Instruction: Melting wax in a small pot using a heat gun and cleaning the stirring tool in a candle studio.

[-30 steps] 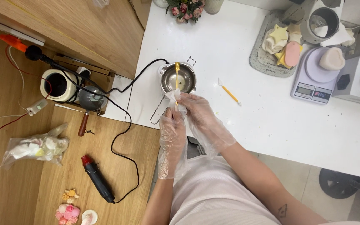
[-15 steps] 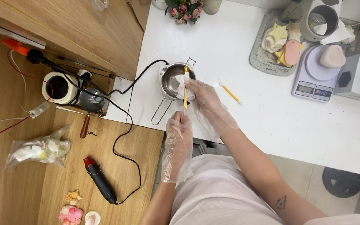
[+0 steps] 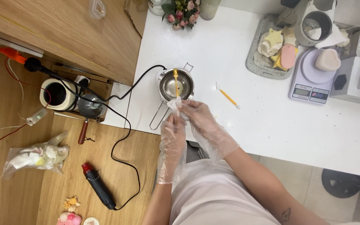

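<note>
Head view, looking down: both gloved hands are meeting at the white table's [image 3: 238, 137] near edge. The left hand [image 3: 172, 135] is pinching the yellow stick [image 3: 176, 83], whose far end is lying over the steel pot [image 3: 176, 85]. The right hand [image 3: 198, 118], back from the pot's inside, is closing a white tissue [image 3: 175, 103] around the stick's lower part, apparently wiping it.

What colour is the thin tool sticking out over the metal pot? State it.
Yellow. The thin tool shows best in the head view, held by the gloved hands over the metal pot.
</note>
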